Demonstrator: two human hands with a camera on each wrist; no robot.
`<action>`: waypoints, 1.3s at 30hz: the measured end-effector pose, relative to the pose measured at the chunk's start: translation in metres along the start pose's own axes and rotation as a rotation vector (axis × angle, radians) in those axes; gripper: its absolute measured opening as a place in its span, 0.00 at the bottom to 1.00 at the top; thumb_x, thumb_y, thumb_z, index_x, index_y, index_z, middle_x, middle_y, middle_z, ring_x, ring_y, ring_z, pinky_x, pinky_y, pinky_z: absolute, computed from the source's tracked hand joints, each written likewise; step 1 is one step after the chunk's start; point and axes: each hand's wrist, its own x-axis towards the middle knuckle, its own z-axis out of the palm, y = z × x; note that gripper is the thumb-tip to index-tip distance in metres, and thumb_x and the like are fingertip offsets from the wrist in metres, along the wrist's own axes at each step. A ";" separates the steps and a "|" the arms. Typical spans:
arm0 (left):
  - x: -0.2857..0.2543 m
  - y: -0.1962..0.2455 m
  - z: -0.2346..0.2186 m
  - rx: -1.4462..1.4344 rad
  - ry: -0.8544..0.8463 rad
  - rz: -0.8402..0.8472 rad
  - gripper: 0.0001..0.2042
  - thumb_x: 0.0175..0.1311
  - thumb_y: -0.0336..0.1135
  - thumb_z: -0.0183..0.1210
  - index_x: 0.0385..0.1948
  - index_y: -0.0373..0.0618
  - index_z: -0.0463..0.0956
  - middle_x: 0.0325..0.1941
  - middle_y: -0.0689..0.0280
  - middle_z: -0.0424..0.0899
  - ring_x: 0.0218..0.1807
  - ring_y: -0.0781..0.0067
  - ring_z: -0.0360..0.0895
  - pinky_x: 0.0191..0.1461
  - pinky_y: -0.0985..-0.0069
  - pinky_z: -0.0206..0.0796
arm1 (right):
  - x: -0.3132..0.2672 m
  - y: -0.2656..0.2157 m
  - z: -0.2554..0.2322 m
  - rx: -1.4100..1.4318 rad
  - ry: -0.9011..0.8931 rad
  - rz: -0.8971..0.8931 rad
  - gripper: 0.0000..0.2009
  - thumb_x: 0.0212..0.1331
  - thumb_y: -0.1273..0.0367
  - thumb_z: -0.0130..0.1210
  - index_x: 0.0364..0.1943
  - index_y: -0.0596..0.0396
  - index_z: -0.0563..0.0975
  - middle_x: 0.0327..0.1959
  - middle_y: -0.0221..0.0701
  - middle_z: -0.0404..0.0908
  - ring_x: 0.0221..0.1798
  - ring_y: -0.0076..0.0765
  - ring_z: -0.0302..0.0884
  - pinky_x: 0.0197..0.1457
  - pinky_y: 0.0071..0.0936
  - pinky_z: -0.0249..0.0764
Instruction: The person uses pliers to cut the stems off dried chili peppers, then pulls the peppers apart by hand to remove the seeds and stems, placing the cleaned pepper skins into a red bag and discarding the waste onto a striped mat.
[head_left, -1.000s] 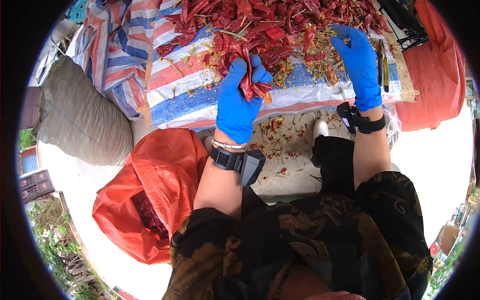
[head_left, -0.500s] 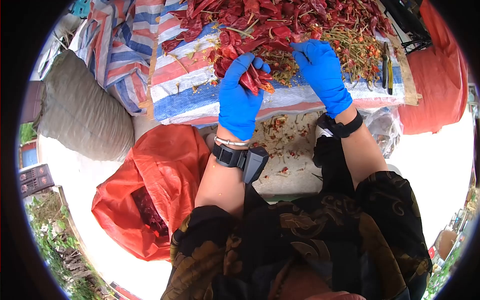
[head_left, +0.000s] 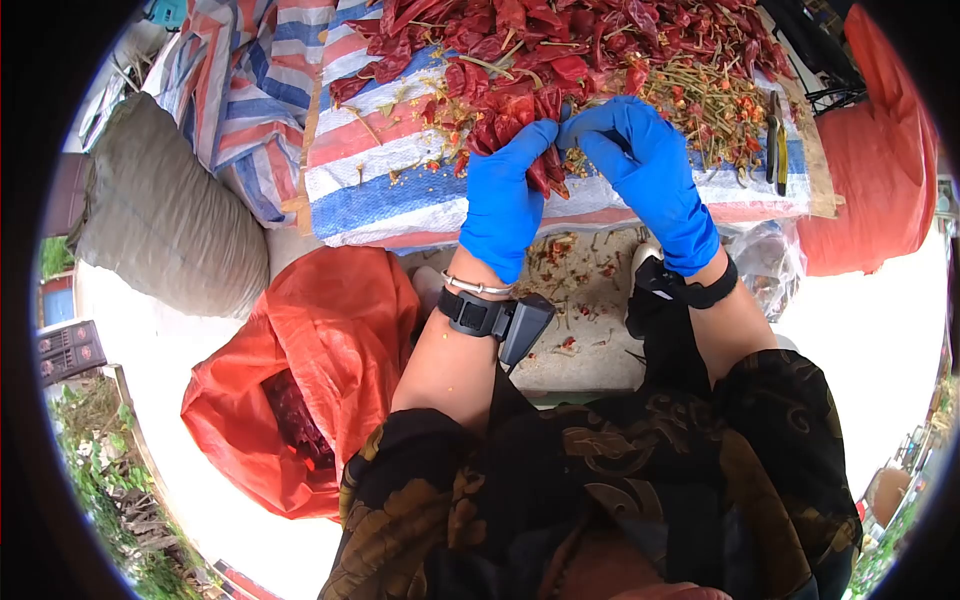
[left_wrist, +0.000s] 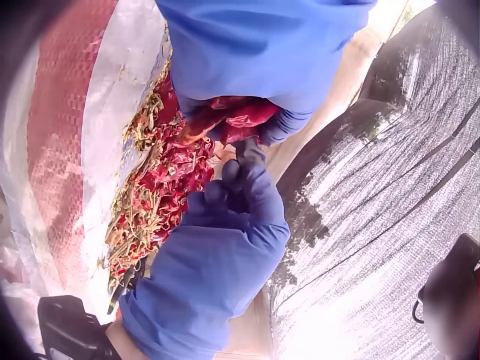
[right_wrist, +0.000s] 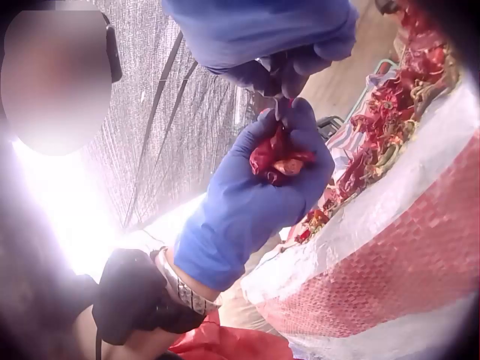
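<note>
Several dried red chili peppers [right_wrist: 270,159] are bunched in my blue-gloved left hand [head_left: 503,205], whose fingers curl round them. Their tips stick out beside the palm in the head view. My right hand [head_left: 645,170], gloved in blue too, has its fingertips right at the left fingertips. In the right wrist view its thumb and fingers pinch at the thin stem end [right_wrist: 278,107] of a chili, partly hidden by the gloves. Both hands are over the near edge of a striped woven sheet [head_left: 360,205], just in front of a heap of dried chilies [head_left: 540,40].
Loose stems and seeds [head_left: 710,105] lie right of the heap, beside a black-and-yellow hand tool [head_left: 776,145]. An open red bag [head_left: 335,330] with dark red chilies stands at the lower left. A full grey-brown sack [head_left: 165,210] and another red bag [head_left: 870,190] flank the table.
My right hand has come from the right side of the sheet over to the left hand. The left hand, still holding its chilies, has shifted slightly right.
</note>
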 end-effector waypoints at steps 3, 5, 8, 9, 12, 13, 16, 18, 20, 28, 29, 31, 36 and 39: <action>-0.005 0.003 0.004 0.291 -0.049 0.054 0.10 0.50 0.23 0.57 0.36 0.39 0.73 0.34 0.65 0.78 0.33 0.74 0.76 0.38 0.79 0.69 | 0.008 -0.011 -0.005 0.330 0.187 0.129 0.08 0.50 0.69 0.58 0.34 0.55 0.76 0.31 0.28 0.77 0.30 0.22 0.69 0.35 0.21 0.68; -0.006 0.006 0.012 0.630 -0.043 -0.098 0.15 0.47 0.25 0.61 0.39 0.38 0.70 0.35 0.64 0.78 0.32 0.76 0.76 0.35 0.80 0.69 | 0.009 -0.003 -0.010 0.206 0.196 0.115 0.09 0.52 0.67 0.58 0.34 0.56 0.77 0.30 0.28 0.77 0.30 0.19 0.69 0.35 0.20 0.67; -0.002 -0.015 0.004 0.563 -0.031 0.047 0.26 0.42 0.25 0.64 0.46 0.37 0.63 0.35 0.63 0.78 0.36 0.77 0.76 0.37 0.81 0.69 | 0.009 0.011 -0.018 0.185 0.084 0.277 0.09 0.52 0.66 0.57 0.34 0.57 0.78 0.29 0.29 0.78 0.30 0.20 0.70 0.36 0.19 0.67; -0.003 -0.016 0.004 0.552 -0.031 0.088 0.30 0.41 0.25 0.66 0.49 0.37 0.61 0.36 0.62 0.78 0.37 0.78 0.75 0.38 0.81 0.70 | 0.009 0.015 -0.021 0.182 0.052 0.272 0.10 0.52 0.66 0.57 0.34 0.58 0.78 0.28 0.29 0.78 0.30 0.21 0.71 0.36 0.20 0.67; -0.002 -0.013 0.004 0.643 -0.095 -0.013 0.27 0.41 0.27 0.67 0.46 0.36 0.65 0.38 0.62 0.78 0.38 0.77 0.76 0.40 0.81 0.70 | 0.006 0.016 -0.022 0.128 0.023 0.276 0.10 0.52 0.67 0.57 0.34 0.58 0.78 0.27 0.29 0.78 0.30 0.22 0.72 0.36 0.21 0.68; -0.002 -0.013 0.003 0.643 -0.094 -0.014 0.27 0.41 0.27 0.67 0.46 0.36 0.65 0.38 0.62 0.78 0.38 0.77 0.76 0.40 0.81 0.70 | 0.006 0.015 -0.021 0.075 0.028 0.282 0.10 0.52 0.67 0.57 0.34 0.58 0.77 0.27 0.29 0.79 0.29 0.23 0.72 0.35 0.21 0.68; -0.005 -0.011 0.003 0.603 -0.155 -0.038 0.22 0.43 0.27 0.67 0.42 0.37 0.69 0.39 0.63 0.78 0.38 0.77 0.76 0.42 0.80 0.70 | 0.002 0.022 -0.013 0.194 0.093 0.207 0.08 0.53 0.68 0.55 0.32 0.58 0.78 0.25 0.29 0.77 0.28 0.22 0.72 0.31 0.20 0.67; -0.008 -0.005 0.005 0.714 -0.127 -0.125 0.18 0.44 0.24 0.65 0.39 0.40 0.71 0.40 0.64 0.77 0.40 0.76 0.76 0.44 0.79 0.69 | 0.002 0.017 -0.020 0.477 0.017 0.412 0.08 0.54 0.71 0.53 0.36 0.60 0.76 0.31 0.30 0.78 0.33 0.22 0.73 0.35 0.19 0.69; -0.006 -0.017 -0.004 0.704 -0.140 0.031 0.19 0.43 0.23 0.65 0.40 0.41 0.71 0.41 0.64 0.77 0.41 0.75 0.75 0.45 0.78 0.69 | -0.001 0.020 -0.021 0.762 -0.061 0.612 0.09 0.55 0.75 0.51 0.40 0.62 0.74 0.36 0.31 0.79 0.38 0.21 0.74 0.40 0.17 0.71; -0.008 -0.029 -0.020 0.749 -0.276 0.445 0.21 0.42 0.19 0.64 0.41 0.43 0.70 0.43 0.63 0.77 0.45 0.74 0.75 0.48 0.76 0.70 | -0.015 0.039 -0.003 1.085 -0.115 0.559 0.13 0.55 0.77 0.49 0.46 0.61 0.71 0.37 0.31 0.78 0.39 0.22 0.74 0.41 0.16 0.72; -0.007 -0.030 -0.022 0.747 -0.281 0.438 0.22 0.41 0.20 0.65 0.42 0.42 0.69 0.43 0.63 0.76 0.45 0.74 0.74 0.49 0.75 0.70 | -0.014 0.041 -0.005 1.085 -0.113 0.558 0.13 0.55 0.77 0.49 0.46 0.61 0.71 0.37 0.31 0.78 0.39 0.22 0.74 0.41 0.16 0.72; -0.007 -0.025 -0.011 0.745 -0.285 0.431 0.23 0.41 0.21 0.66 0.43 0.42 0.69 0.43 0.64 0.75 0.45 0.73 0.74 0.49 0.75 0.69 | -0.007 0.035 -0.012 1.517 -0.202 0.674 0.11 0.55 0.77 0.51 0.44 0.60 0.72 0.35 0.31 0.78 0.36 0.21 0.73 0.38 0.16 0.71; -0.002 -0.030 0.002 0.724 -0.077 0.333 0.25 0.42 0.24 0.66 0.46 0.40 0.66 0.42 0.63 0.76 0.44 0.72 0.74 0.49 0.76 0.69 | -0.002 0.013 0.004 0.198 0.264 0.108 0.06 0.53 0.70 0.55 0.33 0.56 0.75 0.28 0.29 0.78 0.29 0.25 0.75 0.29 0.22 0.70; -0.002 -0.031 -0.007 0.758 -0.112 0.400 0.24 0.43 0.23 0.65 0.47 0.38 0.67 0.43 0.60 0.77 0.43 0.73 0.75 0.47 0.77 0.69 | -0.004 0.012 0.009 0.038 0.268 0.004 0.06 0.51 0.71 0.56 0.32 0.57 0.75 0.26 0.29 0.77 0.27 0.24 0.73 0.30 0.23 0.70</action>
